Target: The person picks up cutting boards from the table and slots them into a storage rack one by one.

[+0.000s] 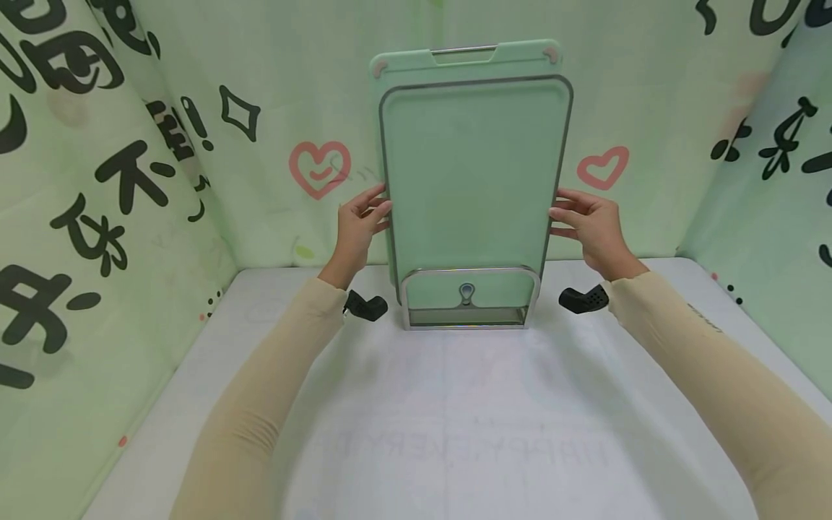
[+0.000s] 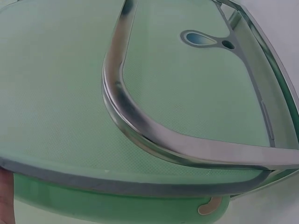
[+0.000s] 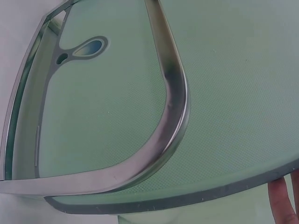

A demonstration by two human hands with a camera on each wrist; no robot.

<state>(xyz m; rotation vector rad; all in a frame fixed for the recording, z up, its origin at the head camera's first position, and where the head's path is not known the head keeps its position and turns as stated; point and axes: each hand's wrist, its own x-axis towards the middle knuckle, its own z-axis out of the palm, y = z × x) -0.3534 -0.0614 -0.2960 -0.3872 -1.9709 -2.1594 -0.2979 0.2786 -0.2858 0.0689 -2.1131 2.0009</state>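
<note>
A pale green cutting board (image 1: pixel 477 173) with a grey rim stands upright in a metal rack (image 1: pixel 534 300), whose shiny bar crosses its lower front. Behind it shows a second green board (image 1: pixel 403 61) with pinkish corners and a handle slot at the top. My left hand (image 1: pixel 356 235) holds the front board's left edge, and my right hand (image 1: pixel 596 231) holds the right edge at about the same height. In the left wrist view, a finger (image 2: pixel 6 196) lies at the grey rim. Fingers (image 3: pixel 280 200) touch the rim in the right wrist view too.
The rack stands toward the back of a white table (image 1: pixel 442 412). Green cloth with black lettering and red hearts hangs behind it and along both sides. A black device (image 1: pixel 366 306) sits at my left wrist, another (image 1: pixel 583 299) at my right.
</note>
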